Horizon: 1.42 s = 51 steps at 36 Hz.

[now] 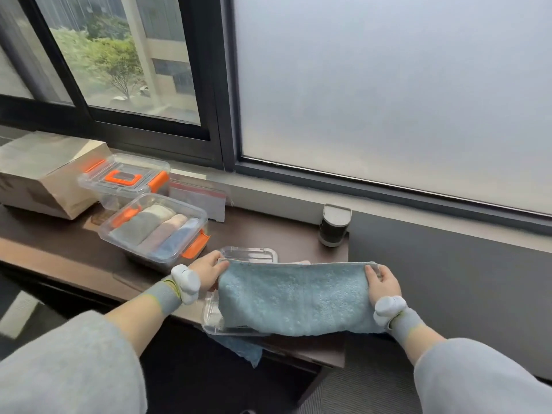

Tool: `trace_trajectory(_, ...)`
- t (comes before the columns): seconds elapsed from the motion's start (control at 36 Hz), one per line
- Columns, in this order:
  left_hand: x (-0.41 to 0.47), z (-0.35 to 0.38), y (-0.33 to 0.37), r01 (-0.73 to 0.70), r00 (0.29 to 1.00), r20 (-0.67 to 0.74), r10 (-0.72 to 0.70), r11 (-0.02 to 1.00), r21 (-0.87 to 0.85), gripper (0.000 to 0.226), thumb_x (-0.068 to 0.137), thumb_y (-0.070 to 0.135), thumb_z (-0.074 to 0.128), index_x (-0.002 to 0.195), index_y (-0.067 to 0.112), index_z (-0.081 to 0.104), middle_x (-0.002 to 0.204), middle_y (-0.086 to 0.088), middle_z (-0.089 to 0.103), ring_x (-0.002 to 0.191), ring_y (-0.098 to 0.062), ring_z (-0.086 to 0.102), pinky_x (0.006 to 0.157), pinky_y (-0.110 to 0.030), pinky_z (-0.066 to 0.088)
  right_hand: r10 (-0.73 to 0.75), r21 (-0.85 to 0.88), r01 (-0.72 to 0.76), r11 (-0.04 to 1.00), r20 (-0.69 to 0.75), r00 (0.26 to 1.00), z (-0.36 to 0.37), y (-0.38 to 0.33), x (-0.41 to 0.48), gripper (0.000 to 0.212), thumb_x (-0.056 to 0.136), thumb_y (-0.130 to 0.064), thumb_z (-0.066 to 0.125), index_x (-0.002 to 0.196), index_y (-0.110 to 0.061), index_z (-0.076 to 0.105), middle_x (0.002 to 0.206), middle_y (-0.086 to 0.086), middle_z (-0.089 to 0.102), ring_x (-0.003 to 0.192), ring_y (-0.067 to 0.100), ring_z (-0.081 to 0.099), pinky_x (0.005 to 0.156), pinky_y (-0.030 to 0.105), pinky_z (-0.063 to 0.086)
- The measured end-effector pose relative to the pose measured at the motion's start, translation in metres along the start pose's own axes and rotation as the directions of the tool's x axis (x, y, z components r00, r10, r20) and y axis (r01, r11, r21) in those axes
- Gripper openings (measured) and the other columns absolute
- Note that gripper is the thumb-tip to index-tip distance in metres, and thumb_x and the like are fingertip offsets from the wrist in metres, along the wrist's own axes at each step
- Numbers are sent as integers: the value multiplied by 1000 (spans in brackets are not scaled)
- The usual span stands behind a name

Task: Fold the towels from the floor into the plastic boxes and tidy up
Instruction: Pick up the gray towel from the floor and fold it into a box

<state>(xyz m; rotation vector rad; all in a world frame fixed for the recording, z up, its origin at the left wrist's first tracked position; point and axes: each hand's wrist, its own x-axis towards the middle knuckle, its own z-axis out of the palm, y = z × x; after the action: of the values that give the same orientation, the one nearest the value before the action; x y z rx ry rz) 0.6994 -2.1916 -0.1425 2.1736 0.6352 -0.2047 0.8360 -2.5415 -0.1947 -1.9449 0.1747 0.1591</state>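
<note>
Towel: the light blue terry towel (295, 297) lies stretched over a clear plastic lid (213, 321) on the dark shelf (268, 231).
Left hand (209, 268): pinches its far left corner.
Right hand (382, 283): grips the far right corner, to keep the fold straight.

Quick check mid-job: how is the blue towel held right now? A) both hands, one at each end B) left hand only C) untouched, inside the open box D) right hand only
A: the left hand and the right hand each grip one end of the blue towel.
</note>
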Motion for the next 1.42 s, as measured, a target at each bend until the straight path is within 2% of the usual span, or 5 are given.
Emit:
trace_trajectory(0.22, 79, 18, -2, 162, 973, -129, -192, 964, -209, 32, 98, 32, 42, 115, 8, 55, 106, -17, 63, 93, -29, 59, 84, -32, 49, 85, -32, -87, 996, -60, 995, 32, 3, 63, 20, 88, -39, 57, 103, -25, 61, 94, -10, 66, 86, 15, 60, 80, 26, 41)
trace_trajectory(0.42, 93, 60, -37, 558, 820, 262, -509, 814, -162, 71, 95, 56, 34, 132, -2, 49, 128, -20, 58, 116, -35, 58, 96, -37, 48, 451, -293, -446, 846, -56, 891, 52, 48, 65, 72, 85, -52, 58, 140, -13, 31, 129, 16, 52, 114, 34, 53, 91, 33, 38)
trace_trajectory(0.69, 76, 73, -55, 413, 874, 312, -372, 907, -76, 61, 77, 50, 68, 122, 9, 61, 109, -2, 67, 101, -22, 64, 96, -33, 48, 544, -464, -500, 731, -46, 838, 48, 73, 55, 66, 88, -53, 52, 130, -4, 38, 123, 18, 55, 108, 36, 54, 86, 34, 39)
trace_trajectory(1.08, 6, 70, -47, 476, 829, 140, -541, 816, 328, 66, 92, 60, 40, 121, 4, 61, 118, -12, 65, 109, -27, 61, 82, -28, 43, 676, -522, -491, 697, 252, 693, 26, 45, 59, 66, 91, -53, 45, 134, -2, 49, 136, 11, 52, 127, 26, 48, 113, 27, 26)
trace_trajectory(1.42, -31, 105, -48, 486, 761, 122, -637, 436, -757, 26, 87, 9, 64, 110, 1, 54, 94, -14, 64, 80, -21, 63, 52, -23, 56, 380, -160, -348, 924, 501, 778, 22, 34, 70, 20, 92, -20, 55, 108, -7, 59, 100, 17, 68, 87, 34, 66, 73, 38, 55)
